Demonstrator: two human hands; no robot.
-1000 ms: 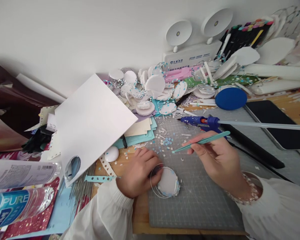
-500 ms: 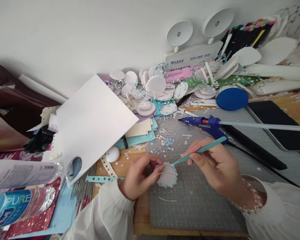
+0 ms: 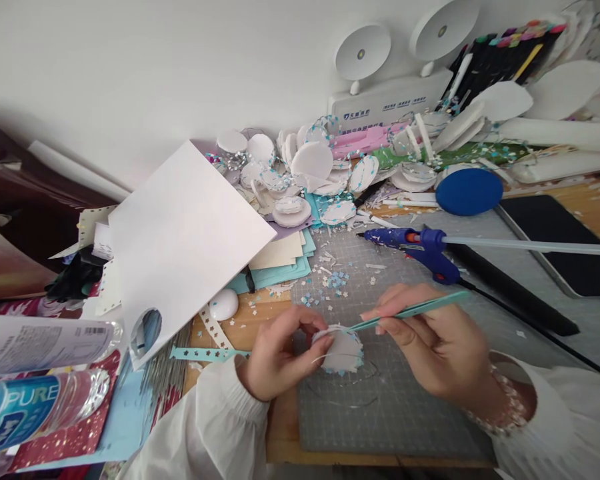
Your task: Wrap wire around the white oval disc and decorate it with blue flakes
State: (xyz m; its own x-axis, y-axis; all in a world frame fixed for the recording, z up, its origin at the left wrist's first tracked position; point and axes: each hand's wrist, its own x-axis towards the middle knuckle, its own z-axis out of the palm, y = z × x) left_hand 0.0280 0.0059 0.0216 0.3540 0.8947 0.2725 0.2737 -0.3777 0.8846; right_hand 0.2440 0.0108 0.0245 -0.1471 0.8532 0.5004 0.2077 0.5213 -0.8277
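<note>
My left hand (image 3: 285, 353) pinches the left edge of a white foam disc (image 3: 341, 353) trimmed with small blue and white pieces and thin wire. Between the fingers of my right hand (image 3: 425, 340) is a pair of teal tweezers (image 3: 415, 308), closed in a pinch grip. Its tip touches the upper edge of the disc. Beneath the disc lies a grey cutting mat (image 3: 395, 420), with a loop of fine wire hanging just under it. Tiny blue and white paper flowers (image 3: 337, 280) are scattered on the mat beyond my hands.
A blue glue gun (image 3: 415, 247) with a long glue stick lies behind my right hand. Further right are a black phone (image 3: 555, 233) and a blue round lid (image 3: 469, 191). White discs (image 3: 311, 167) pile by the wall. A white board (image 3: 195, 240) and a water bottle (image 3: 40, 407) stand left.
The disc has shifted slightly right and turned a little. My right hand has moved right, and the tweezers now lie flatter, their tip still at the disc's upper edge.
</note>
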